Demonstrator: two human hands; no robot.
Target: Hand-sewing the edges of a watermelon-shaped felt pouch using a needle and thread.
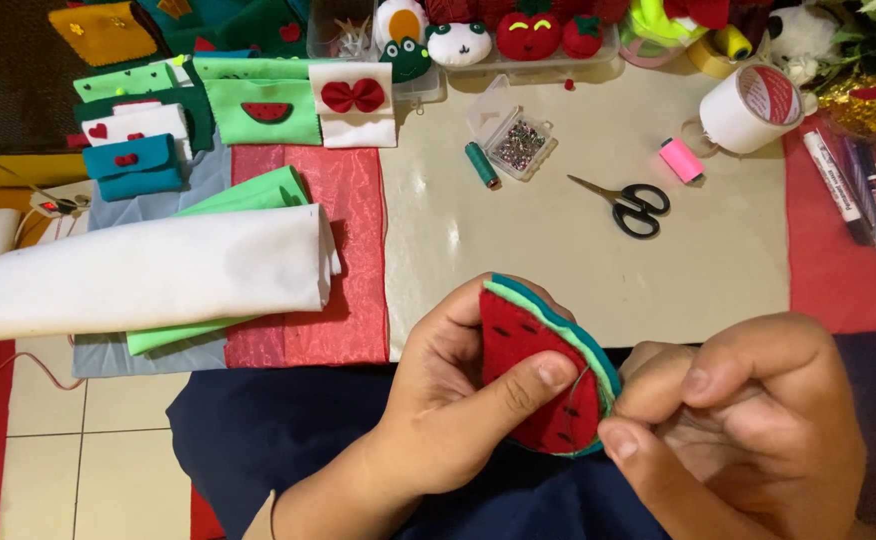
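Nearby, clear box [514,130] holds glittering beads [520,146].

Felt watermelon slice [543,385]: a half-round piece built of layers, with a red face on top, a light green band behind it and a teal outer layer showing along the curved edge. Small dark seed marks are stitched on the red face. A thin dark thread crosses the red near the curved edge. The piece is held off the surface, tilted, with the straight edge to the left and the curve to the right. The left hand [448,400] grips it, thumb pressed on the red face. The right hand [728,420] pinches at the curved edge, thumb and forefinger closed together there.
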